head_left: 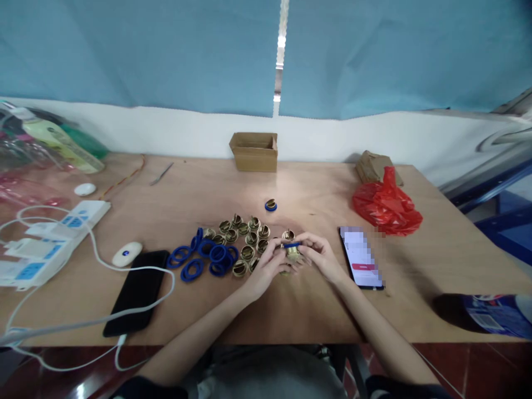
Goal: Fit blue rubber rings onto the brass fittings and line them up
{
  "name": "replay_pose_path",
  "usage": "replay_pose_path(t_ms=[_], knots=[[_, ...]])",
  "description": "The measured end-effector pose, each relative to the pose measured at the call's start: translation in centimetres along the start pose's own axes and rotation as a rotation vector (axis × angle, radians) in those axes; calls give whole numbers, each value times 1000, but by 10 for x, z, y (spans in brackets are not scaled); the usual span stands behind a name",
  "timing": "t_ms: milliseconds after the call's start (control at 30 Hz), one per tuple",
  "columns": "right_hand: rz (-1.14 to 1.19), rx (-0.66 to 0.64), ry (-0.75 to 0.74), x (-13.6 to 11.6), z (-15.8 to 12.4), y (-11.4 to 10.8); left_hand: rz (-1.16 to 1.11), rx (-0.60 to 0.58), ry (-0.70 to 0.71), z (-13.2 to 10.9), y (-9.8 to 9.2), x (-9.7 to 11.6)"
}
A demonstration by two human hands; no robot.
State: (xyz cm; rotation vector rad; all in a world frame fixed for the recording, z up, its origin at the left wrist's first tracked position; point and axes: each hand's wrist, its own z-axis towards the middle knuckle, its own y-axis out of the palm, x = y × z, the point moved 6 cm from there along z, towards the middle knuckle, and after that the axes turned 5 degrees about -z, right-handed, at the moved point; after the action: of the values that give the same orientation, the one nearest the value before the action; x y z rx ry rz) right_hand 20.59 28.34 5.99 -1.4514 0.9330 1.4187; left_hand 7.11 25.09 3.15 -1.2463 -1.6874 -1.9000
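Before an open carton [256, 162], left hand [266, 269] and right hand [325, 257] pinch one blue-ringed fitting [293, 252].

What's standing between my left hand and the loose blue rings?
Several brass parts do. They're clustered just left of your left hand, between it and the blue rings. Going straight across at table level, your hand would likely brush them.
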Motion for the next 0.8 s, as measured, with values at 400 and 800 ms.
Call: replay_pose_path(t_ms=[400,800], knots=[[-8,-79,-73,-4,0,6,42,58,-25,2,-3,-1],[-588,419,-137,-6,-1,-34,174,-28,-18,-5,6,9]])
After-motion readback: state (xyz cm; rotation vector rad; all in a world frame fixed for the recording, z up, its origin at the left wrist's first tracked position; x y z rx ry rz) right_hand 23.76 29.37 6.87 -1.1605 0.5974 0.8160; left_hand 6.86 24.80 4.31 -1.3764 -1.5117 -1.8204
